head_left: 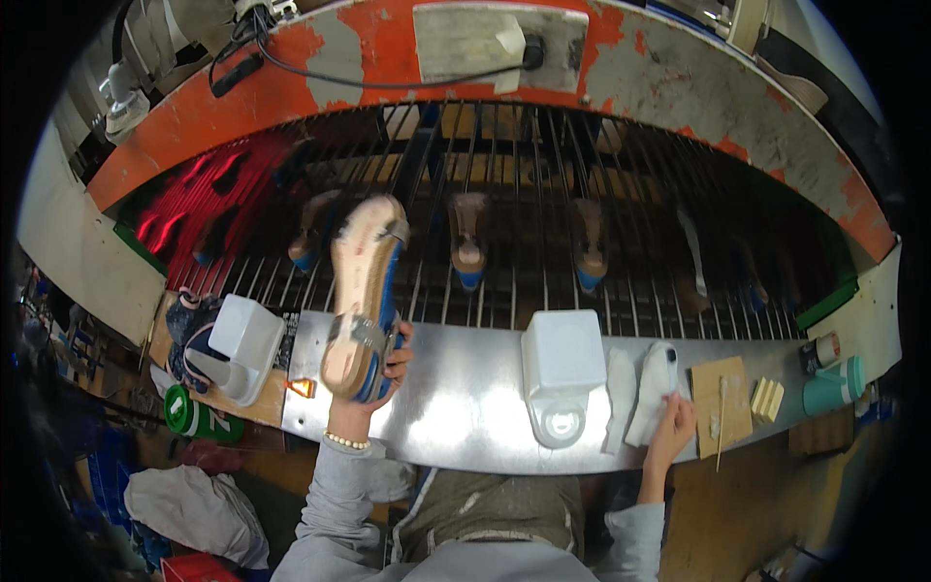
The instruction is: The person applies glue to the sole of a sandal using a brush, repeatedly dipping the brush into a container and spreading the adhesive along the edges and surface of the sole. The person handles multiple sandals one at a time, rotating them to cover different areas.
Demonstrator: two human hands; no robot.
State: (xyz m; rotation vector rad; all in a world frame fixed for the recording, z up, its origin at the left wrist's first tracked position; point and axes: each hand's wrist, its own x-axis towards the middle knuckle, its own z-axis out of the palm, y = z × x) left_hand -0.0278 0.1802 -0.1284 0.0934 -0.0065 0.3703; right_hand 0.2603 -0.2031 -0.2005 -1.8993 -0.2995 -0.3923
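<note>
Left hand (373, 373) grips blue-edged sandal (364, 296) sole-up over steel bench (465, 407). Right hand (671, 427) rests on white cloth (652, 388), fingers seemingly pinching it; white container (562, 373) nearby.

I see a green can (194, 417) lying on its side at the left end of the shiny metal shelf (465, 388). It has a white mark on it. Just above it, a small black label (288, 335) with tiny white print sits by the white tub (247, 344). Far to the right, a small round tin (822, 351) with a dark and red wrap stands beside a teal cup (834, 388). I see no signs and no screens.
</note>
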